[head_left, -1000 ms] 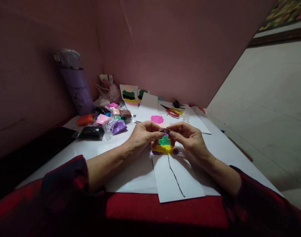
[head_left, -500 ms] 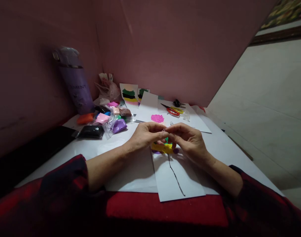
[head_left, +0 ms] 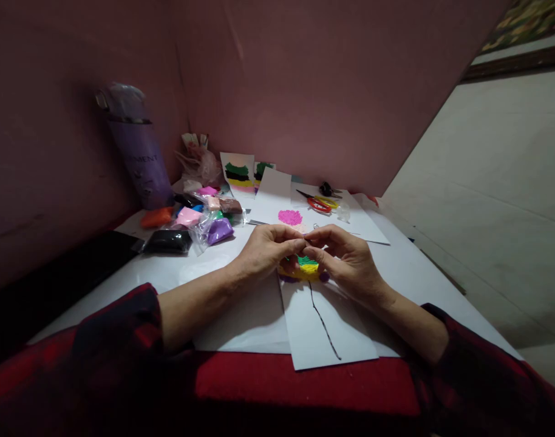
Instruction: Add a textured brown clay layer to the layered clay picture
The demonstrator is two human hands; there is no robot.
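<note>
My left hand and my right hand meet over a white card, thumbs and forefingers pinched fingertip to fingertip. Whatever sits between those tips is too small to make out. Below the fingers, bands of green clay and yellow clay show on the card, with bits of purple at the lower edge; my hands hide part of them. A thin black line runs down the card from the yellow band. Just beyond my fingertips lies a round, textured patch of bright pink clay.
Packets of coloured clay, including black and purple, lie at the left. Behind them stands a purple bottle. Red-handled scissors lie at the back right. A painted card leans near the pink wall.
Both hands stay pinched together, with only a slight shift of the fingers. More of the green clay now shows beneath them.
</note>
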